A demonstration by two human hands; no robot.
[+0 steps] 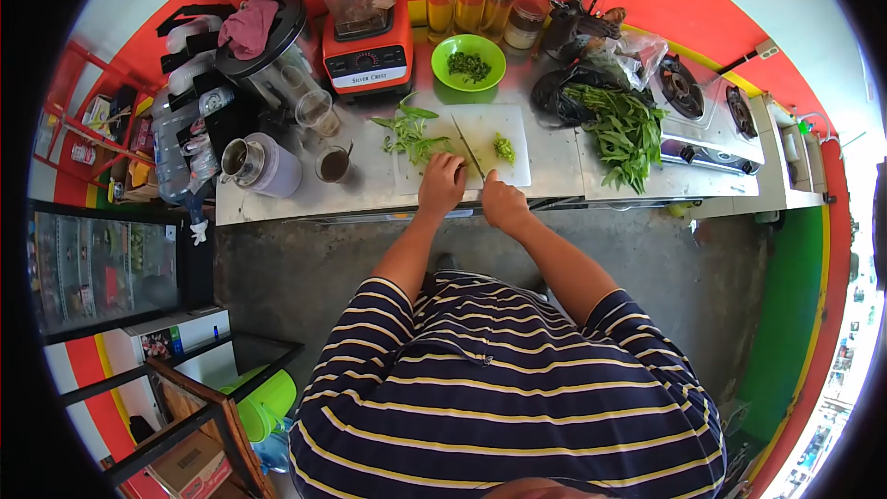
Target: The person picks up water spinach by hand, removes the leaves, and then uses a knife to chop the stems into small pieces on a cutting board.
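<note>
A white cutting board lies on the steel counter in front of me. My right hand is wrapped round the handle of a knife, whose blade points away from me across the board. Left of the blade, my left hand presses curled fingers onto the near end of some leafy green stems. A small pile of cut green pieces sits right of the knife. Behind the board stands a lime green bowl with chopped greens in it.
A large bunch of leafy greens spills from a black bag to the right, beside a gas stove. Leftward stand a glass of dark liquid, a metal flask and a red blender. Pump bottles line the wall.
</note>
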